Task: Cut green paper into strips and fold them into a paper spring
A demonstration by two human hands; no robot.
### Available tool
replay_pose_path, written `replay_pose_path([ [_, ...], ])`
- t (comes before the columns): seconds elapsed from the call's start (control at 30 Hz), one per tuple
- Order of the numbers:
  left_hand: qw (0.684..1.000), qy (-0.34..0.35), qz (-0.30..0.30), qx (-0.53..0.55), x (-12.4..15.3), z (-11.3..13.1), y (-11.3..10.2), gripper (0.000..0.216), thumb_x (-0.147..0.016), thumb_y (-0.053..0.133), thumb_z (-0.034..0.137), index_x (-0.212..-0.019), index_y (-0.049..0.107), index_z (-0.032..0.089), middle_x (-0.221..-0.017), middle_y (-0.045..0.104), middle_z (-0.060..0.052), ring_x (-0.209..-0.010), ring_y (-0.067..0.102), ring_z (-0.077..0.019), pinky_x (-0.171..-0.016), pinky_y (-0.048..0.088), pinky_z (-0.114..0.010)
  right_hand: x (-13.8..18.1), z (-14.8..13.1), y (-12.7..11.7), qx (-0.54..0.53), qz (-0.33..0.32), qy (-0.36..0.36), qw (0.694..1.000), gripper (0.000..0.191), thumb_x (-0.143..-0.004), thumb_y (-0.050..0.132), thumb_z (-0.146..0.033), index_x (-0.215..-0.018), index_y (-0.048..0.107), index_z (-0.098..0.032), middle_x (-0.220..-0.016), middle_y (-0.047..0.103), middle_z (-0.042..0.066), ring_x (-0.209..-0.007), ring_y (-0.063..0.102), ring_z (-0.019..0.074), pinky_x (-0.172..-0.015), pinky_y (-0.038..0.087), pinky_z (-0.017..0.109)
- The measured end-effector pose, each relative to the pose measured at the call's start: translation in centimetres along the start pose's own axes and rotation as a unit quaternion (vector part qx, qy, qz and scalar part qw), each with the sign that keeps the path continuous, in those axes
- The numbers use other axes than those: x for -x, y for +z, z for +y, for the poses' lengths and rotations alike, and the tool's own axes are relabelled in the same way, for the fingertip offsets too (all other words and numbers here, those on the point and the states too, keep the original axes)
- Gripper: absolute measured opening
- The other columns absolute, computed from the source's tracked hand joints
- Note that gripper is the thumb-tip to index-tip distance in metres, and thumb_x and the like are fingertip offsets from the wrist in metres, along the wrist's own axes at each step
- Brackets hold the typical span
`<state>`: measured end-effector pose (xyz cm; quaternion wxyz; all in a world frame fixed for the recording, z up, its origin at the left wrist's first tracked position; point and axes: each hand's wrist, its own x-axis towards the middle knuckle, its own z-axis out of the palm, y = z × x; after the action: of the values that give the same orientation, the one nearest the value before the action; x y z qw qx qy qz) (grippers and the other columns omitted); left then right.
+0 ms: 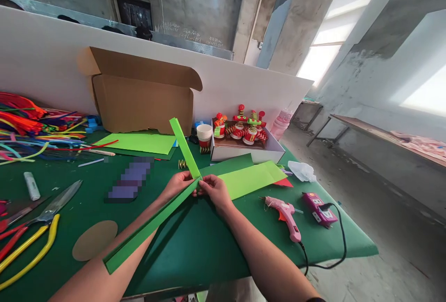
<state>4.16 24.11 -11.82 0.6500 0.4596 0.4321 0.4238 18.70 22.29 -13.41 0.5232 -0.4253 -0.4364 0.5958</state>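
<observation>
Both my hands meet over the green table cover [209,241], where two paper strips join at a corner. My left hand [177,185] pinches the joint from the left. My right hand [215,191] pinches it from the right. A light green strip [184,148] rises from the joint toward the back. A darker green strip [149,227] runs from the joint down to the front left, lying over my left forearm.
Light green paper sheets [251,177] lie behind my hands. A pink glue gun [286,213] and a pink device [318,208] with a black cord rest at right. Scissors [49,209], a cardboard disc [94,240], a glue stick [32,186], pipe cleaners [31,128], a cardboard box [142,95] and a white box of figures [245,141] surround them.
</observation>
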Motion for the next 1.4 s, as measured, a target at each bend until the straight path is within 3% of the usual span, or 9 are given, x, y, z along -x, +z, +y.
replay_pose_path([
  [0.27,1.0,0.016,0.011,-0.001,0.2,0.0,0.2,0.043,-0.048,0.085,0.049,-0.068,0.065,0.016,-0.057,0.063,0.001,-0.047,0.053,-0.0108,-0.048,0.045,-0.025,0.3,-0.5,-0.2,-0.067,-0.029,0.052,0.996,0.045,-0.049,0.091,-0.046,-0.066,0.059,-0.018,-0.053,0.063,-0.004,-0.049,0.059,0.0103,-0.058,0.054,0.025],
  [0.4,0.999,0.039,0.021,0.032,0.5,0.1,0.5,0.046,-0.054,0.081,0.055,-0.073,0.064,0.017,-0.066,0.066,0.0,-0.057,0.058,-0.0122,-0.062,0.052,-0.029,0.3,-0.9,-0.2,-0.104,-0.017,0.04,0.994,0.044,-0.049,0.091,-0.043,-0.065,0.059,-0.019,-0.054,0.064,-0.004,-0.05,0.06,0.0109,-0.058,0.055,0.026],
  [0.53,0.998,0.044,0.005,0.036,1.1,0.3,1.2,0.047,-0.05,0.085,0.049,-0.081,0.067,0.018,-0.074,0.07,-0.001,-0.069,0.062,-0.0157,-0.07,0.052,-0.03,0.3,-1.3,0.0,-0.138,0.011,0.033,0.99,0.045,-0.047,0.092,-0.043,-0.064,0.057,-0.019,-0.053,0.063,-0.004,-0.049,0.06,0.0105,-0.058,0.054,0.025],
  [0.67,0.999,0.034,-0.014,0.012,1.4,0.3,1.4,0.042,-0.053,0.084,0.05,-0.068,0.065,0.016,-0.068,0.068,-0.003,-0.069,0.06,-0.0174,-0.064,0.048,-0.029,0.4,-1.4,0.1,-0.133,0.028,0.014,0.991,0.044,-0.049,0.091,-0.041,-0.065,0.055,-0.02,-0.056,0.064,-0.004,-0.052,0.062,0.0111,-0.058,0.054,0.024],
  [0.87,0.996,0.063,0.068,0.0,1.0,-0.1,1.0,0.048,-0.055,0.078,0.062,-0.071,0.059,0.02,-0.053,0.051,0.007,-0.055,0.049,-0.0121,-0.057,0.042,-0.026,0.6,-1.1,0.2,-0.116,0.008,0.028,0.993,0.046,-0.047,0.093,-0.039,-0.064,0.055,-0.019,-0.055,0.062,-0.006,-0.052,0.062,0.0107,-0.061,0.055,0.025],
  [1.1,0.991,0.078,0.097,-0.056,1.3,0.2,1.0,0.041,-0.057,0.078,0.057,-0.068,0.059,0.022,-0.055,0.052,0.008,-0.055,0.048,-0.0111,-0.056,0.039,-0.023,0.4,-1.4,0.1,-0.138,-0.007,0.074,0.988,0.043,-0.063,0.083,-0.054,-0.068,0.065,-0.015,-0.059,0.064,0.0,-0.056,0.064,0.0116,-0.06,0.056,0.024],
  [1.4,0.987,0.083,0.091,-0.101,1.4,0.4,1.2,0.037,-0.061,0.074,0.054,-0.067,0.054,0.023,-0.051,0.048,0.009,-0.053,0.047,-0.0123,-0.055,0.039,-0.025,0.0,-0.8,0.0,-0.127,0.012,0.07,0.989,0.04,-0.065,0.083,-0.052,-0.064,0.067,-0.015,-0.058,0.065,0.001,-0.055,0.064,0.0118,-0.063,0.059,0.026],
])
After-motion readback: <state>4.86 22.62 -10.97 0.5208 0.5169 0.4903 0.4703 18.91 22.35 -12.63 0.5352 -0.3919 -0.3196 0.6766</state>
